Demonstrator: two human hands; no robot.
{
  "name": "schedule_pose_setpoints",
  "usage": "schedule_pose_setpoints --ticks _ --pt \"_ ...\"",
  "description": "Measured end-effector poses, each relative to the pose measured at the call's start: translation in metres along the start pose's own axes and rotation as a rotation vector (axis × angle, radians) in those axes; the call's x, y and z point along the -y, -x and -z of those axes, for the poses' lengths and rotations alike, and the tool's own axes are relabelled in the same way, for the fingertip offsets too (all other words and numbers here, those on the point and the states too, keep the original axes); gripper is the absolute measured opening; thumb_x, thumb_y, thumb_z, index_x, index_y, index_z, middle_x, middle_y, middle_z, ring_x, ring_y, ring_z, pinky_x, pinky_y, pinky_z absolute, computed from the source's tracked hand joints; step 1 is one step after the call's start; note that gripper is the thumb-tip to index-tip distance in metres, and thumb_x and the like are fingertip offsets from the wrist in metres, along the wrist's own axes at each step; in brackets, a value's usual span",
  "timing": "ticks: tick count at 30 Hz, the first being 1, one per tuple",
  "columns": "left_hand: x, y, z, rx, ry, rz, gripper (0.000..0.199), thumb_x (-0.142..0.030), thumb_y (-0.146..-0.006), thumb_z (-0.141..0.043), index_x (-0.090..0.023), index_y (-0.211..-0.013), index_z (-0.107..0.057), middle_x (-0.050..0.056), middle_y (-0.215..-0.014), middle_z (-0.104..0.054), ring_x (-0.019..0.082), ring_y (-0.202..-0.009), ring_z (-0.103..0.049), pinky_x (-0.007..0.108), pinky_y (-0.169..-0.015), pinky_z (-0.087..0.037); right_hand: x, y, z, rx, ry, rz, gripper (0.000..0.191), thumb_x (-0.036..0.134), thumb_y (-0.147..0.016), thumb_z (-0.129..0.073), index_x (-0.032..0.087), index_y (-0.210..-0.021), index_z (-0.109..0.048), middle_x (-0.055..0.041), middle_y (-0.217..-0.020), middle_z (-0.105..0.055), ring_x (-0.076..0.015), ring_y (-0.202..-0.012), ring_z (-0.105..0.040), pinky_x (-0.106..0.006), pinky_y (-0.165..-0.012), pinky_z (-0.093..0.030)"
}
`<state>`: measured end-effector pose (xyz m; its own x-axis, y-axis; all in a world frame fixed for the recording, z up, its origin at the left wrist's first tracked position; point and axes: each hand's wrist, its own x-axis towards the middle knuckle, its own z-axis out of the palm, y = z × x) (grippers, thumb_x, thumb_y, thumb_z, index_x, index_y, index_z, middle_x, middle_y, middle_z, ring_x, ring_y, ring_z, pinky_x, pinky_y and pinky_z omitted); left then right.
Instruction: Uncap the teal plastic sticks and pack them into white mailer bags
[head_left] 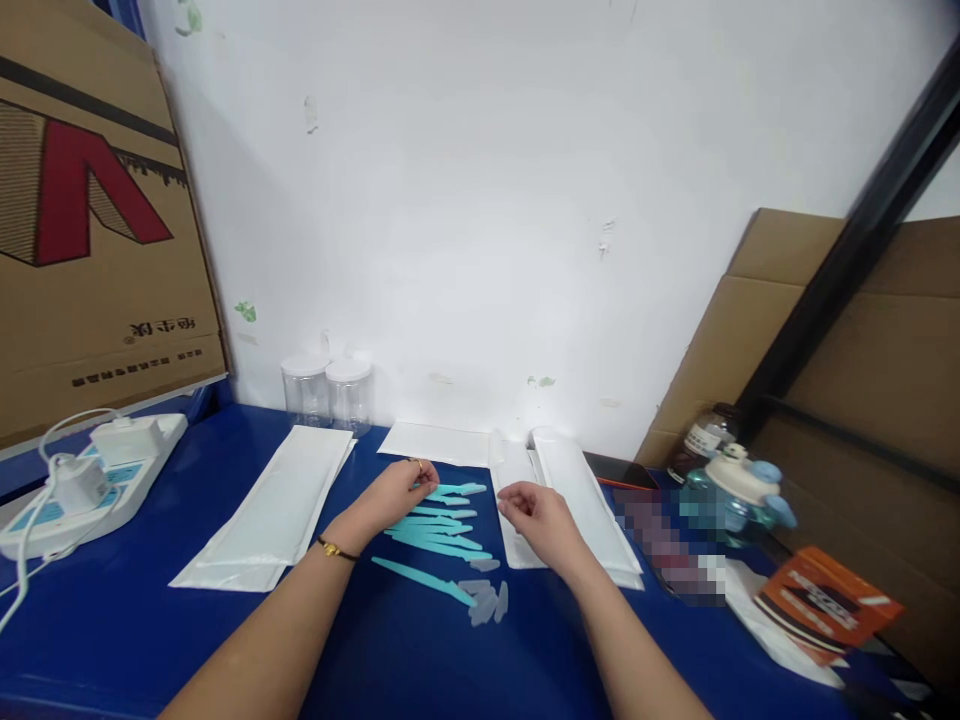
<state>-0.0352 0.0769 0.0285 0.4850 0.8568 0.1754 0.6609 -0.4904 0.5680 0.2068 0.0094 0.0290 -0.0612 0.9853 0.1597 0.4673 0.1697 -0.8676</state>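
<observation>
Several slim turquoise sticks (424, 578) lie in a loose row on the blue table, most pointing left to right. Small translucent pieces (484, 603) are clustered at the right end of the nearest stick. My left hand (409, 490), with a ring and a dark bracelet, is over the far left end of the sticks, its fingers closed in a pinch; what they hold, if anything, is hidden. To the right of the sticks, my right hand (525, 505) has its fingertips pressed together beside a white packet (517, 545); nothing can be made out between them.
White packets lie at the left (274, 500), back (435, 443) and right (585, 500). Two clear jars (306, 395) stand by the wall. A power strip (142, 475) is far left. At right are a dark bottle (705, 440), a teal bottle (739, 495) and an orange pouch (825, 605).
</observation>
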Motion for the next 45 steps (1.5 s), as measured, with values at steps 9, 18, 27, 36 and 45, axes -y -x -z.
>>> schedule_pose_setpoints --ticks 9,18,27,36,45 --pt "0.017 -0.007 -0.007 -0.095 -0.171 0.038 0.023 -0.028 -0.074 -0.057 -0.021 -0.095 -0.059 0.004 -0.096 -0.059 0.018 -0.085 -0.055 0.026 -0.075 -0.041 -0.001 0.01 -0.011 0.327 0.313 0.146 0.008 0.02 -0.063 -0.065 0.019 -0.07 -0.068 0.0003 -0.066 -0.063 -0.0109 -0.056 -0.052 -0.02 -0.049 -0.036" --pt "0.003 0.006 0.004 0.144 -0.246 -0.078 0.019 -0.034 -0.065 -0.064 -0.023 -0.08 -0.066 0.001 -0.082 -0.061 0.016 -0.074 -0.055 0.022 -0.062 -0.036 -0.002 0.01 -0.013 0.269 0.531 0.241 0.009 0.014 -0.06 -0.059 0.019 -0.064 -0.065 -0.0007 -0.067 -0.062 -0.0113 -0.057 -0.052 -0.02 -0.049 -0.033" --pt "0.009 0.005 -0.002 0.176 -0.23 -0.037 0.013 -0.028 -0.071 -0.055 -0.02 -0.077 -0.064 0.002 -0.085 -0.062 0.015 -0.073 -0.055 0.021 -0.062 -0.038 0.003 0.011 -0.009 0.211 0.434 0.24 0.011 0.011 -0.065 -0.051 0.018 -0.068 -0.058 0.001 -0.064 -0.058 -0.0099 -0.057 -0.049 -0.018 -0.05 -0.032" --pt "-0.017 0.013 0.009 0.134 -0.153 -0.089 0.017 -0.029 -0.087 -0.035 -0.02 -0.087 -0.049 0.0 -0.071 -0.058 0.013 -0.063 -0.052 0.022 -0.055 -0.033 -0.004 0.0 -0.006 0.085 0.014 0.096 0.015 0.028 -0.077 -0.052 0.018 -0.083 -0.062 0.0017 -0.062 -0.054 -0.011 -0.056 -0.05 -0.022 -0.053 -0.038" --pt "-0.025 0.01 0.007 0.046 -0.158 -0.315 0.013 -0.02 -0.085 -0.04 -0.021 -0.086 -0.054 0.0 -0.081 -0.06 0.014 -0.076 -0.053 0.023 -0.066 -0.034 0.007 0.001 -0.001 0.051 -0.378 -0.01 0.028 0.04 -0.072 -0.063 0.014 -0.082 -0.062 -0.0015 -0.066 -0.06 -0.0106 -0.053 -0.053 -0.023 -0.052 -0.04"
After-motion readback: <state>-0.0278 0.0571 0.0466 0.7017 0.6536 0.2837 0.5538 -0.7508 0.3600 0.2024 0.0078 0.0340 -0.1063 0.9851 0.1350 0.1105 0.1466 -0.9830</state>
